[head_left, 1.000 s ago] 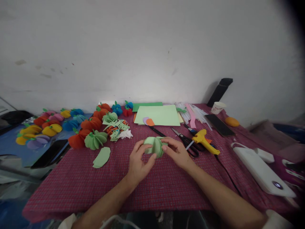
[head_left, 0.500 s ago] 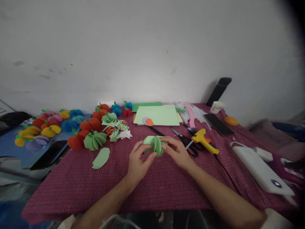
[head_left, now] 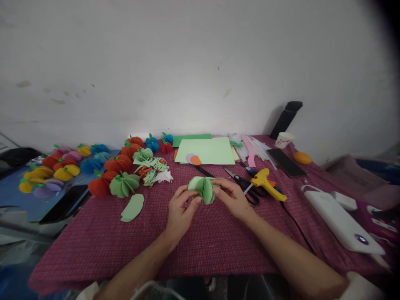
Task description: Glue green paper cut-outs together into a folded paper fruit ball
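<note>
Gripping a pale green folded paper ball [head_left: 202,189] with both hands, just above the red checked cloth [head_left: 218,246], near the middle of the table. Pinching its left side with the left hand [head_left: 180,212], thumb underneath and fingertips curled on top, closing narrowly on the paper. Pressing its right side with the right hand [head_left: 233,198], fingers bending around the leaves, likewise closing on it.

Holding much as a second ago, though bunching the leaves a little tighter and lifting the ball a touch. Sliding the left thumb closer in under the lower edge. Keeping both forearms in nearly the same place.

Leaving everything else lying as before. Resting just right of the right hand: black scissors [head_left: 246,187] and a yellow glue gun [head_left: 265,183], touching each other. Sitting behind the ball: a light green sheet [head_left: 208,151]. Lying to the left, well apart from the hands: a green oval cut-out [head_left: 133,207], and beyond it a finished green paper pumpkin [head_left: 125,184] beside orange ones.
</note>
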Available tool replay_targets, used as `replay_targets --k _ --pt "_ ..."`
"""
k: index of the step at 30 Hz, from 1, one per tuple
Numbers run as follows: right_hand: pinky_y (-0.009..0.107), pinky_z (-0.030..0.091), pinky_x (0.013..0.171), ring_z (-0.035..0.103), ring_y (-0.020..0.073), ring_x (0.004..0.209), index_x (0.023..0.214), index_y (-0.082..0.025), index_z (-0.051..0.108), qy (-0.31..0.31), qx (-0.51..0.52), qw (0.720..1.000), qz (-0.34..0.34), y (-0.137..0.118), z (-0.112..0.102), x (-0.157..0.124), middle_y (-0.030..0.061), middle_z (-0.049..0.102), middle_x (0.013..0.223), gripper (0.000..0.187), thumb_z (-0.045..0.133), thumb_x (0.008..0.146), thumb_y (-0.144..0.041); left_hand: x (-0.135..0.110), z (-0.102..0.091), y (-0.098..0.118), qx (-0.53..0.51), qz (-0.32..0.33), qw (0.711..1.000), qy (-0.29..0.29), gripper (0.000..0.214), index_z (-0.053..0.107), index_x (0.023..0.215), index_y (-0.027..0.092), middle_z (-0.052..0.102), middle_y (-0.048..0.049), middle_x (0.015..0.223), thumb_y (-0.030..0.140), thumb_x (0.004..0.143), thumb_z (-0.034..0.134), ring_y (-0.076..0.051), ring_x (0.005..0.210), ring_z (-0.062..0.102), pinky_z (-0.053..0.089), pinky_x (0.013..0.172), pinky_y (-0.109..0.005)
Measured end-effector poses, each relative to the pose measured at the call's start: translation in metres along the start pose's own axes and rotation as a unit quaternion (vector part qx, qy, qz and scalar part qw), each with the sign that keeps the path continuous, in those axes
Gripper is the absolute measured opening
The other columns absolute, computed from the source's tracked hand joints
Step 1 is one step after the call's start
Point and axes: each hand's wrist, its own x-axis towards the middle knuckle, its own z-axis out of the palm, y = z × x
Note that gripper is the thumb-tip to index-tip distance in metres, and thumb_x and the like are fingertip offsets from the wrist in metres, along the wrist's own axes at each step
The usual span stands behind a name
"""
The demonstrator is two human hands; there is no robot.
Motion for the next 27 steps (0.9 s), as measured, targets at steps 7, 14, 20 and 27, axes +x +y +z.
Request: replay_targets --k 7,14,20,27 --pt "0.035 0.049 0.079 0.061 0.0201 0.092 0.097 -0.022 0.066 -0.003 0.015 1.0 0.001 -0.0002 0.0005 -0.0004 0.007 0.066 0.098 0.022 0.056 0.082 -0.032 0.0008 -0.0003 -0.0009 -0.004 -0.017 1.0 -0.005 0.016 0.067 0.086 0.019 0.06 -0.0049 0.094 0.031 0.078 0.059 -0.016 0.082 0.057 0.045 0.072 -0.027" --pt "0.034 0.049 0.079 0.061 0.02 0.092 0.099 -0.022 0.066 -0.014 0.01 1.0 0.002 0.001 -0.0002 -0.0006 0.0073 0.065 0.1 0.022 0.055 0.082 -0.031 -0.0001 0.001 -0.0004 0.007 -0.016 1.0 0.003 0.021 0.065 0.086 0.019 0.058 -0.0042 0.093 0.033 0.071 0.067 -0.013 0.074 0.054 0.045 0.067 -0.026" --pt "0.033 0.049 0.077 0.061 0.0192 0.091 0.098 -0.022 0.065 -0.008 0.012 1.0 -0.005 0.0015 -0.0001 -0.0006 0.0069 0.065 0.1 0.02 0.056 0.082 -0.03 -0.0001 0.001 -0.0016 0.003 -0.025 1.0 -0.004 0.018 0.065 0.086 0.019 0.057 -0.0042 0.094 0.032 0.073 0.065 -0.012 0.071 0.053 0.044 0.066 -0.025" --pt "0.033 0.05 0.076 0.061 0.0192 0.089 0.097 -0.022 0.066 0.001 0.002 1.0 0.003 0.0013 -0.0005 -0.0003 0.0066 0.066 0.098 0.021 0.056 0.082 -0.033 0.0005 0.0007 -0.0035 -0.006 -0.027 1.0 -0.004 0.017 0.066 0.085 0.019 0.058 -0.0045 0.094 0.033 0.076 0.061 -0.014 0.078 0.055 0.044 0.069 -0.026"
